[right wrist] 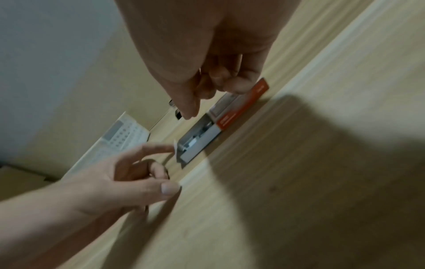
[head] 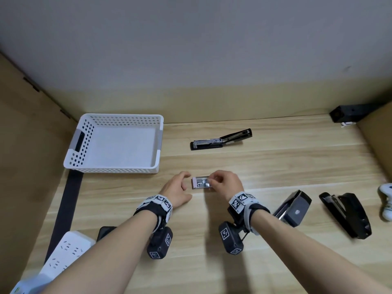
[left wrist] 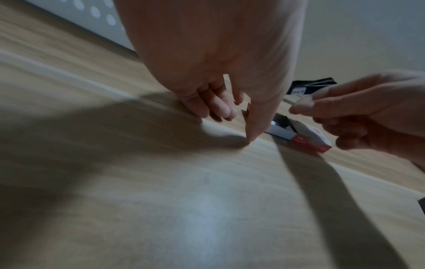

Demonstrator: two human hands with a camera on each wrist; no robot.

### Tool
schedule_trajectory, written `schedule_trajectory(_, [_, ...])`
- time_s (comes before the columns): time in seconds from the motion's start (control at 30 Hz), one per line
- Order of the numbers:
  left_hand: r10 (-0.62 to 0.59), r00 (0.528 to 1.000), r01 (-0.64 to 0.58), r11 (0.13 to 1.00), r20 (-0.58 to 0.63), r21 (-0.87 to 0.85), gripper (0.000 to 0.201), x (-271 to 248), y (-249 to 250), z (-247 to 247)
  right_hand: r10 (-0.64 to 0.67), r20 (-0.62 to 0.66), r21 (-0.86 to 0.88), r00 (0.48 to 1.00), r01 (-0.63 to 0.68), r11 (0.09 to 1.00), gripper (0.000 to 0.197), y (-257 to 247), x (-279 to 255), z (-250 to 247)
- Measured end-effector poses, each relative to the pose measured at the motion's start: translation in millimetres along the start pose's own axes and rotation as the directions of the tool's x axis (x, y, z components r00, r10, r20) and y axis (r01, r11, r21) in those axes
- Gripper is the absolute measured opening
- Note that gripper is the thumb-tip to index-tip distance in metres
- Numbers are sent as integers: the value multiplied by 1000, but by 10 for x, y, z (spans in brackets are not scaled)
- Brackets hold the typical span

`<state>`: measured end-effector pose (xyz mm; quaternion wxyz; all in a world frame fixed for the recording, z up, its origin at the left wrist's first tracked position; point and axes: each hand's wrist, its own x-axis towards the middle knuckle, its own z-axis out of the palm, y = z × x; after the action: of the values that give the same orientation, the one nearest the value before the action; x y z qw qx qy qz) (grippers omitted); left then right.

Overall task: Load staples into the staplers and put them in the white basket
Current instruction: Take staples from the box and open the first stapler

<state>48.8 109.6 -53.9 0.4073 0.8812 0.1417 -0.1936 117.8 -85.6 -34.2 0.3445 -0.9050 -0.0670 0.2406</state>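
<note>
Staple box: small white-and-red cardboard staple box (head: pixel 201 182) lies open on the light wooden table (head: pixel 265 166), between my two hands, its tray slid out to the left with silver staple strips showing inside.
Right hand: my right hand (head: pixel 227 183) sits over the right end of that box, fingers curled; thumb and forefinger seem pinched together above the sleeve, but I cannot tell whether they hold a strip.
Left hand: my left hand (head: pixel 177 190) rests just left of the box, fingers loose and holding nothing; my forefinger reaches toward the flap at the tray's end, and I cannot tell if it touches.
Open stapler: long black stapler (head: pixel 221 140) lies behind the box, its top swung back so the metal channel is bare.
Other staplers: two bulkier black staplers (head: pixel 293 209) (head: pixel 347 214) lie to my right, near each other.
Basket: white perforated plastic basket (head: pixel 84 134) stands at the far left, well apart from the box.
Near left: white power strip (head: pixel 63 253) beside my left forearm.
</note>
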Motion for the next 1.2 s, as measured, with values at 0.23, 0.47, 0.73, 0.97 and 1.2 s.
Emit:
schedule_trajectory(0.23, [16,1000,-14,997,24,-82,70,2,-62,-19,-84,87,-198,993,100,975,18,-187,77,146])
schedule_trajectory(0.47, [17,999,-12,995,50,-97,69,-2,-75,-38,-69,118,-238,991,96,966,6,-233,189,131])
schedule_trajectory(0.73, [-36,995,45,995,92,-94,55,38,9,-143,-136,118,-193,984,157,968,10,-287,276,-10])
schedule_trajectory(0.97, [-74,997,73,996,-21,-60,31,335,182,-306,-91,105,-128,990,105,986,11,-292,679,-198])
schedule_trajectory(1.2, [-62,996,44,970,-66,-241,37,701,414,-162,18,108,132,994,-32,991,10,-136,941,-159])
